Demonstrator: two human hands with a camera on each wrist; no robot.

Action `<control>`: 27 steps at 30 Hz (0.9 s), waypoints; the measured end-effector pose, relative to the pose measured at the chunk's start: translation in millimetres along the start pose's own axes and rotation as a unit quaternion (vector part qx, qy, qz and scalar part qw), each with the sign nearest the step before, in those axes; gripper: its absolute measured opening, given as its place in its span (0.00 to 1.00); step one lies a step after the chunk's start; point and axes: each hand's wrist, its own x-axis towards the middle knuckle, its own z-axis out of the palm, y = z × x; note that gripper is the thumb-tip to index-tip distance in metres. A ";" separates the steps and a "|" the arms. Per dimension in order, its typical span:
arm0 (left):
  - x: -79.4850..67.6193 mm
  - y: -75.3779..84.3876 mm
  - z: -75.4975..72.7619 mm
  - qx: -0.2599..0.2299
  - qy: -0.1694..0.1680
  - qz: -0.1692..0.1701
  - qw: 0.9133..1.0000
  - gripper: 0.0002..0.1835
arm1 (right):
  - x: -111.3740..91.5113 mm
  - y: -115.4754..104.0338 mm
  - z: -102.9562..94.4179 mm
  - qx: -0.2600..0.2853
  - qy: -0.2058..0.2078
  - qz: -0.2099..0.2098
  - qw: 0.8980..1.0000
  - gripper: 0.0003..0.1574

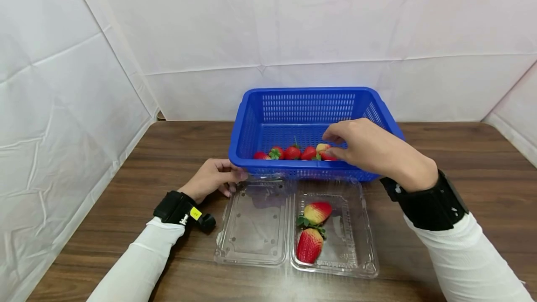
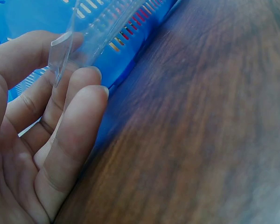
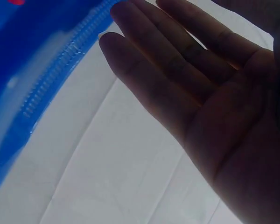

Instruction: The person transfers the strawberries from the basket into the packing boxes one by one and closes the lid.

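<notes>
My left hand (image 1: pixel 218 178) pinches the far left corner of a hinged clear plastic clamshell box (image 1: pixel 256 229), whose corner tab (image 2: pixel 60 51) shows between thumb and fingers in the left wrist view. Two large strawberries (image 1: pixel 309 246) lie in the left part of the box's right half. Behind it stands a blue plastic basket (image 1: pixel 308 91) with a row of several strawberries (image 1: pixel 292 153) along its near side. My right hand (image 1: pixel 365 146) reaches over the basket's right side, thumb and fingers apart around the rightmost strawberries (image 1: pixel 324 148). Whether they touch is unclear. In the right wrist view the fingers look straight.
The brown wooden table (image 1: pixel 461 176) carries everything, with white sheeting (image 1: pixel 260 27) hanging behind it and at both sides. The basket's near rim (image 1: pixel 293 164) stands close against the box's far edge.
</notes>
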 end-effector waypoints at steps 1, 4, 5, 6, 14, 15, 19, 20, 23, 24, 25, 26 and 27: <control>-0.1 -0.2 0.2 0.000 0.000 0.000 1.000 0.15 | 0.2 1.4 0.6 0.001 -0.001 0.002 1.000 0.13; -0.7 0.1 0.9 0.000 0.000 0.000 1.000 0.15 | 1.1 5.6 3.2 0.002 -0.003 0.013 1.000 0.13; -0.9 0.1 0.9 0.001 -0.001 0.001 1.000 0.15 | 1.4 6.8 4.1 0.002 -0.005 0.019 1.000 0.13; -1.1 0.2 1.1 0.000 -0.002 0.001 1.000 0.15 | 1.6 8.1 5.1 0.002 -0.008 0.025 1.000 0.14; -0.2 -0.5 1.9 -0.005 0.000 0.000 1.000 0.14 | 3.8 15.7 10.3 0.004 -0.023 0.047 0.999 0.15; -0.1 -0.5 1.9 -0.005 0.000 -0.001 1.000 0.14 | 4.1 16.4 10.9 0.005 -0.026 0.049 0.998 0.15; -0.3 -0.7 1.5 -0.003 -0.002 0.002 1.000 0.15 | 5.4 18.3 12.3 0.004 -0.036 0.056 0.998 0.15; -0.4 -0.7 1.4 -0.003 -0.002 0.002 1.000 0.15 | 5.8 18.6 12.5 0.003 -0.036 0.056 0.998 0.15; -0.7 -0.5 0.9 -0.003 0.000 0.004 1.000 0.14 | 7.0 18.9 12.6 0.003 -0.037 0.057 0.998 0.15; -0.6 -0.4 0.8 -0.003 0.000 0.004 1.000 0.14 | 7.5 18.9 12.7 0.003 -0.038 0.057 0.998 0.15; -0.6 -0.4 0.6 -0.003 0.000 0.004 1.000 0.14 | 7.9 19.0 12.8 0.003 -0.038 0.057 0.998 0.15; -0.5 -0.5 0.5 -0.003 0.001 0.004 1.000 0.14 | 8.4 19.1 13.1 0.004 -0.039 0.057 0.998 0.14; -0.5 -0.4 0.4 -0.002 0.001 0.004 1.000 0.14 | 8.9 19.3 13.5 0.004 -0.040 0.057 0.998 0.14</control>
